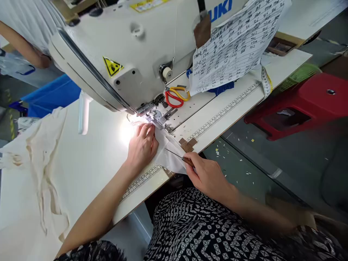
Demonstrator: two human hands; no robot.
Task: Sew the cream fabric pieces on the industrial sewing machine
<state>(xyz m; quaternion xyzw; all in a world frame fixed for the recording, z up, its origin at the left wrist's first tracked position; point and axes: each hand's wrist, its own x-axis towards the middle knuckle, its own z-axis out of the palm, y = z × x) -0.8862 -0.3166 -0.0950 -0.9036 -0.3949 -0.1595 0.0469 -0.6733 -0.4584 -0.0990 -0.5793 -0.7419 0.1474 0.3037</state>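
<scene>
White fabric (170, 156) lies at the front of the sewing machine (122, 47), one end by the lit needle area. My left hand (143, 145) presses on it beside the presser foot, its fingers together on the cloth. My right hand (206, 175) grips the wooden handle of an awl (188, 161), whose thin metal shaft points left over the fabric. Scissors with red and yellow handles (175, 100) rest on the machine bed behind the needle area.
Cream fabric (40, 156) is spread on the left of the table (89, 174). A written sheet (233, 50) hangs at the machine's right. Also at right are a tape measure (266, 81) and a red stool (307, 101). Another person's arm (25, 47) shows at upper left.
</scene>
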